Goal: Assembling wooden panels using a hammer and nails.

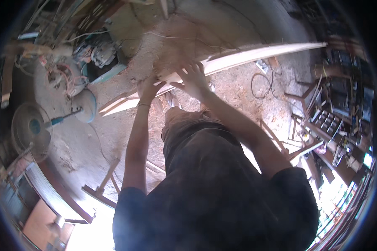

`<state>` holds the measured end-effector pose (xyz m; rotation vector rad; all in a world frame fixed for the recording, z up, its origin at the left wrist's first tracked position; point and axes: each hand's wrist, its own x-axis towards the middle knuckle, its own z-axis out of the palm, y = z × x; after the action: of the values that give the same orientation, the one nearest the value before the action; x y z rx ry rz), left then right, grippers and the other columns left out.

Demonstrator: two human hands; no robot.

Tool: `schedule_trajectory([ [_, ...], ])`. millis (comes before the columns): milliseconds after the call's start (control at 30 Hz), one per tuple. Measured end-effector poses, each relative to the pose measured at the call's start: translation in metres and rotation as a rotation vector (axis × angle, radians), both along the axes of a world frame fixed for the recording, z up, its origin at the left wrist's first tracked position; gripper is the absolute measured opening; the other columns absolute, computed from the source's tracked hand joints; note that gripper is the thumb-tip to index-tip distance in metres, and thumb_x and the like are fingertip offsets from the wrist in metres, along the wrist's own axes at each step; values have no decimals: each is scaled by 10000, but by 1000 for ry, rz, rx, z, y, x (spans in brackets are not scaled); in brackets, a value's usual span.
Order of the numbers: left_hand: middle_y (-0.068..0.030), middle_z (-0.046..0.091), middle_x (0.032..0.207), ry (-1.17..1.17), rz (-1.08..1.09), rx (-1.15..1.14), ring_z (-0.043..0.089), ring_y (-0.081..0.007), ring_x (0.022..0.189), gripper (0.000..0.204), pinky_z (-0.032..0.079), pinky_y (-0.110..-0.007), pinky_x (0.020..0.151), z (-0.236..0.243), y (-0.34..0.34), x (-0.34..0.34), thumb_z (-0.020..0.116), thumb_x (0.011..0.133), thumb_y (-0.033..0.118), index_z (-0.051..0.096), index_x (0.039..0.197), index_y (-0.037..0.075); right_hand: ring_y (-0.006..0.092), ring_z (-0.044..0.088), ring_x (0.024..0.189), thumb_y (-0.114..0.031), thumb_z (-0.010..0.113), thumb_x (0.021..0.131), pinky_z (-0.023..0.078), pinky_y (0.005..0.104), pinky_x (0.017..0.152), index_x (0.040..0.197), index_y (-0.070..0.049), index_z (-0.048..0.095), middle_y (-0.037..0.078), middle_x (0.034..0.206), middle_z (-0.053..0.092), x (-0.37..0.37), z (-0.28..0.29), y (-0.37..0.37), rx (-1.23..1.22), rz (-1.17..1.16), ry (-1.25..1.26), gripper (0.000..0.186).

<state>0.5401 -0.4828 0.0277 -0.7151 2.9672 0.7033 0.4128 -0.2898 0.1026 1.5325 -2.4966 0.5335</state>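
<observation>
Evidently both hands steady the long pale plank [222, 65]: left hand [148, 88] grips its edge, right hand [194, 77] lies spread-fingered on top.

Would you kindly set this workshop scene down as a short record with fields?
Setting: workshop with a sawdust-strewn floor
Left hand: gripping the long pale wooden plank from its near edge
Right hand: spread flat on top of the plank
Plank: runs from lower left to upper right, held above the floor
Nearby: standing fan at left, black cable coiled on the floor, cluttered shelves at right
</observation>
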Motion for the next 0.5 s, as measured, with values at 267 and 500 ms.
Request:
schedule_trajectory([
  [267,-135,655,1213,75,-116,-23,592,-346,1172,460,439,-474,1014,-10,-5,14,843,734,310,700,1101,71,343,637,1074,-379,813,795,494,434,959,1059,-19,703,185,1102,692,88,-166,383,52,-1267,-685,460],
  [500,-188,387,1527,141,326,-371,361,-399,1416,939,367,-574,1103,12,90,59,781,814,368,274,1560,107,309,708,849,-314,759,798,547,431,756,869,-43,752,175,898,744,315,-266,698,-108,-1796,-819,281],
])
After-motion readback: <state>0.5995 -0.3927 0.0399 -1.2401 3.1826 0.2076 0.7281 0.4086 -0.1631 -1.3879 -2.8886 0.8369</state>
